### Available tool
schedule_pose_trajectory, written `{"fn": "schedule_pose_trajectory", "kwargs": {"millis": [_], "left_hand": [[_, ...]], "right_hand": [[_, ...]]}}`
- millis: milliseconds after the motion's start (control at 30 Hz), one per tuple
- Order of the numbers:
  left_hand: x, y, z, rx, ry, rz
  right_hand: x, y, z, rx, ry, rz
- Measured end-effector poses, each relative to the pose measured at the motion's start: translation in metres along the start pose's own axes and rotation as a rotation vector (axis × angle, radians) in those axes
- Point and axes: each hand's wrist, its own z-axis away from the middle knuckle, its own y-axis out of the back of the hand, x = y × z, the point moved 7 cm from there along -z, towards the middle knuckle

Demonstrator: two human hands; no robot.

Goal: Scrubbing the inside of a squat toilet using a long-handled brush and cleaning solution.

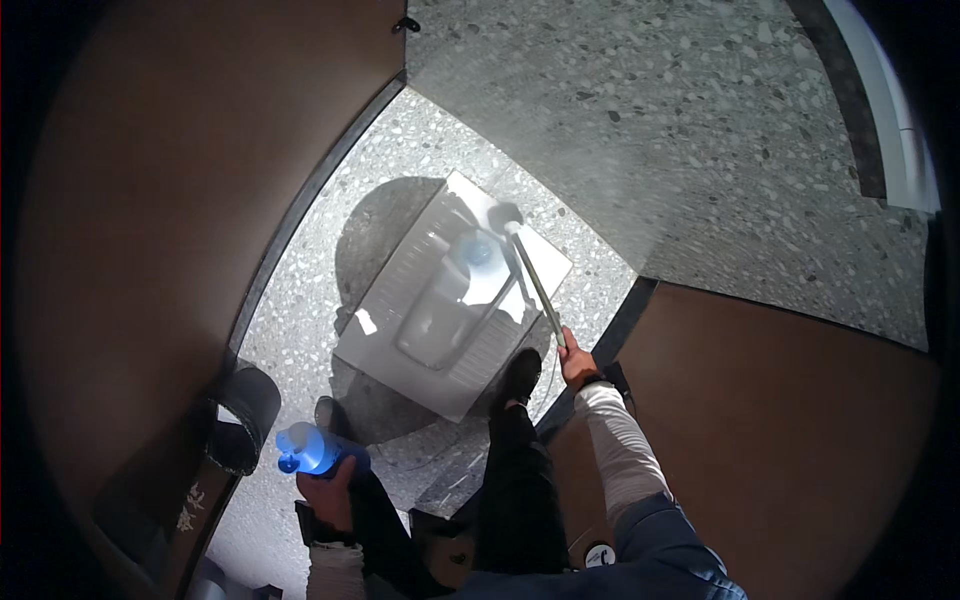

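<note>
A white squat toilet is set in the speckled terrazzo floor before me, with bluish liquid around its drain. My right hand grips the lower end of a toilet brush by its long handle. The brush's head is over the far right part of the toilet; whether it touches the ceramic I cannot tell. My left hand holds a blue plastic bottle at the lower left, tilted, its flip cap apparently raised. My legs and dark shoes are close to the toilet's near edge.
A black waste bin stands at the left by a brown partition. Another brown partition rises close to my right arm. A terrazzo-patterned wall is behind the toilet. A round sticker shows near my right side.
</note>
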Motion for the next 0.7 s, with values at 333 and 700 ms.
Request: {"fn": "schedule_pose_trajectory", "kwargs": {"millis": [333,700], "left_hand": [[0.005,0.005,0.002,-0.086,0.089,0.091],[-0.010,0.043,-0.008,0.029,0.089,-0.006]], "right_hand": [[-0.002,-0.004,0.041,0.206,-0.001,-0.041],[-0.024,-0.071,0.112,-0.182,-0.105,-0.280]]}}
